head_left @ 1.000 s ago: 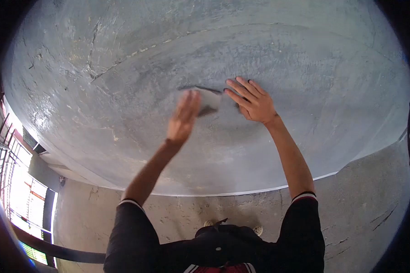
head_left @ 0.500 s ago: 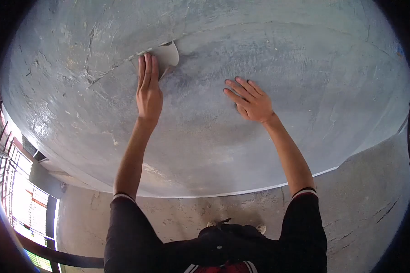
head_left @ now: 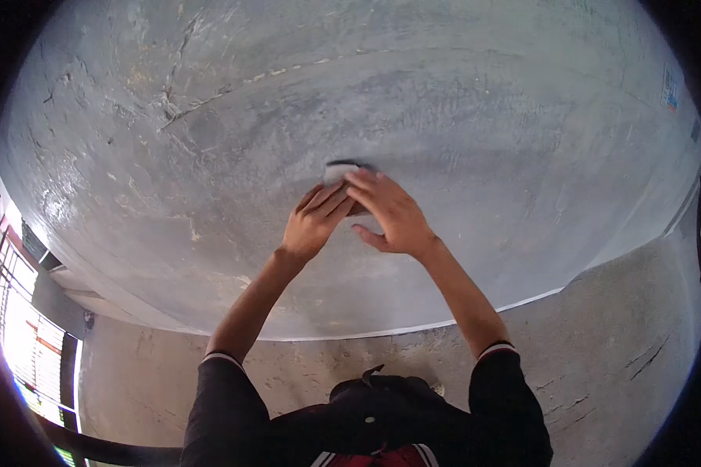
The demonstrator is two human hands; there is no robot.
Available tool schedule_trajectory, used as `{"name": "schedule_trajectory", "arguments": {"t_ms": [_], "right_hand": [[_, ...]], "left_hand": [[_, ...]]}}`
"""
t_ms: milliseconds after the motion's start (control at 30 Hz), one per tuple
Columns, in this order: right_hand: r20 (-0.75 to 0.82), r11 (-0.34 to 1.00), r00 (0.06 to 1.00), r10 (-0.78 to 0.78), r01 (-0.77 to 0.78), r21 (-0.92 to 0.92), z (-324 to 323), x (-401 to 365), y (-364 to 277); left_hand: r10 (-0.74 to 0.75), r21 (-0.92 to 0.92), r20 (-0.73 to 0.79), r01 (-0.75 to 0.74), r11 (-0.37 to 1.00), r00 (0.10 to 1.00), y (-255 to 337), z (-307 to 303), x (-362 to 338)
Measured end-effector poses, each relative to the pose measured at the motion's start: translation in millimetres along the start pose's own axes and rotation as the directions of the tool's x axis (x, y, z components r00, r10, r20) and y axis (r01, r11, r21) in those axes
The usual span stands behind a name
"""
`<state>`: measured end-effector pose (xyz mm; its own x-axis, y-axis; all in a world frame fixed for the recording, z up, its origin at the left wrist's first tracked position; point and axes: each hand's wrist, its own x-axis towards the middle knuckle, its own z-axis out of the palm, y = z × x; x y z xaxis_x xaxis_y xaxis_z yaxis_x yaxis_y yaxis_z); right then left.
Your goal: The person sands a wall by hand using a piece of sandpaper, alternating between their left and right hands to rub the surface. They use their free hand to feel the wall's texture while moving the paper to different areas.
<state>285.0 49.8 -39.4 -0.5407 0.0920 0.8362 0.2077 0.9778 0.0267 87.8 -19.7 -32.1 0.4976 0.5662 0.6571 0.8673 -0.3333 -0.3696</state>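
A small grey sheet of what looks like sandpaper (head_left: pixel 341 173) lies against the wide, grey table-like surface (head_left: pixel 288 265). The fingers of my left hand (head_left: pixel 311 223) press on the sheet from its lower left and keep hold of it. From the right, my right hand (head_left: pixel 397 216) meets the left fingertips over the sheet. Its fingers reach forward, a little blurred, with the thumb held apart. Part of the sheet is hidden beneath both hands.
Cracks (head_left: pixel 187 109) and scuffed patches mark the surface at the upper left. Its pale front edge (head_left: pixel 366 335) curves before my body, above a rough concrete floor (head_left: pixel 148 373). A barred window (head_left: pixel 35 342) is at the left, with a dark curved bar (head_left: pixel 109 450) below.
My left hand has moved right and nearer to me, bringing the sheet along from the upper left. My right hand has shifted left to meet it. The view has shifted slightly.
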Motion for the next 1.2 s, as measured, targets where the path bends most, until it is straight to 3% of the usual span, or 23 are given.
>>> {"name": "schedule_trajectory", "arguments": {"t_ms": [33, 100, 200, 267, 333, 367, 433, 500, 533, 600, 733, 833, 900, 933, 1000, 1067, 1133, 1167, 1200], "right_hand": [[0.074, 0.999, 0.997, -0.023, 0.024, -0.022, 5.2, 4.0, -6.3], [0.066, 0.993, 0.997, 0.028, -0.02, -0.117, 11.5, 12.2, -11.9], [-0.035, 0.971, 0.993, 0.114, -0.119, -0.208, 20.5, 18.8, -6.1], [-0.159, 0.937, 0.987, 0.022, -0.076, -0.34, 20.4, 25.3, -7.7], [-0.197, 0.902, 0.98, 0.027, -0.108, -0.418, 8.5, 30.3, -1.1], [-0.235, 0.865, 0.972, 0.017, -0.132, -0.485, 0.3, 32.9, 5.5], [-0.407, 0.793, 0.913, 0.036, -0.273, -0.544, -19.3, 37.2, 28.7], [-0.521, 0.697, 0.847, 0.108, -0.438, -0.568, -42.4, 42.9, 46.6], [-0.518, 0.696, 0.849, 0.107, -0.436, -0.571, -46.7, 44.3, 53.7], [-0.46, 0.686, 0.875, 0.15, -0.427, -0.589, -49.2, 50.5, 64.1], [-0.459, 0.754, 0.886, 0.069, -0.348, -0.557, -35.2, 62.3, 63.5], [-0.531, 0.772, 0.843, 0.082, -0.391, -0.501, -32.8, 71.8, 61.7], [-0.513, 0.627, 0.85, 0.118, -0.465, -0.625, -29.3, 80.0, 56.9], [-0.505, 0.634, 0.856, 0.111, -0.453, -0.627, -25.0, 81.9, 57.7], [-0.611, 0.771, 0.784, 0.107, -0.454, -0.447, -12.9, 83.1, 61.8], [-0.516, 0.865, 0.857, 0.009, -0.265, -0.425, 13.3, 71.0, 53.8], [-0.094, 0.937, 0.991, -0.093, 0.055, -0.344, 52.7, 24.6, 55.2], [-0.085, 0.935, 0.993, -0.088, 0.053, -0.351, 51.1, 20.8, 56.3], [0.047, 0.879, 0.974, -0.22, 0.219, -0.423, 46.9, 18.5, 59.8]], "left_hand": [[-0.008, -0.005, -0.004, 0.008, 1.0, 1.0, -0.8, -6.3, 1.8], [0.041, 0.043, -0.11, -0.036, 0.998, 0.993, -5.2, -17.9, 10.0], [0.039, 0.08, -0.221, -0.021, 0.997, 0.975, -6.5, -16.9, 12.9], [0.022, 0.062, -0.248, -0.007, 0.998, 0.969, -4.6, -14.8, 10.6], [-0.184, 0.04, -0.314, 0.206, 0.978, 0.931, 3.9, -13.9, 1.3], [-0.18, 0.028, -0.318, 0.199, 0.98, 0.931, 5.9, -10.0, -7.7], [-0.505, -0.173, -0.408, 0.479, 0.86, 0.761, 4.8, 6.3, -40.4], [-0.669, -0.149, -0.295, 0.659, 0.737, 0.682, 6.1, 25.4, -79.1], [-0.671, -0.153, -0.295, 0.66, 0.736, 0.68, 7.0, 39.0, -97.2], [-0.843, -0.243, -0.113, 0.809, 0.536, 0.525, 4.8, 65.0, -121.1], [-0.842, -0.278, -0.02, 0.806, 0.522, 0.539, 0.7, 82.7, -117.1], [-0.817, -0.251, -0.104, 0.78, 0.573, 0.567, 1.2, 91.4, -110.6], [-0.829, -0.265, -0.102, 0.788, 0.555, 0.55, -1.2, 97.6, -110.3], [-0.833, -0.273, -0.095, 0.791, 0.548, 0.544, -2.6, 101.8, -112.1], [-0.85, -0.283, -0.074, 0.806, 0.52, 0.522, -5.8, 108.4, -116.9], [-0.866, -0.295, -0.044, 0.821, 0.488, 0.499, -6.8, 113.5, -122.0], [-0.833, -0.232, -0.058, 0.804, 0.547, 0.55, -9.0, 117.0, -125.1], [-0.833, -0.242, -0.051, 0.803, 0.545, 0.55, -6.8, 115.6, -125.1], [-0.849, -0.249, -0.029, 0.819, 0.517, 0.527, -6.3, 113.9, -123.8]]}}
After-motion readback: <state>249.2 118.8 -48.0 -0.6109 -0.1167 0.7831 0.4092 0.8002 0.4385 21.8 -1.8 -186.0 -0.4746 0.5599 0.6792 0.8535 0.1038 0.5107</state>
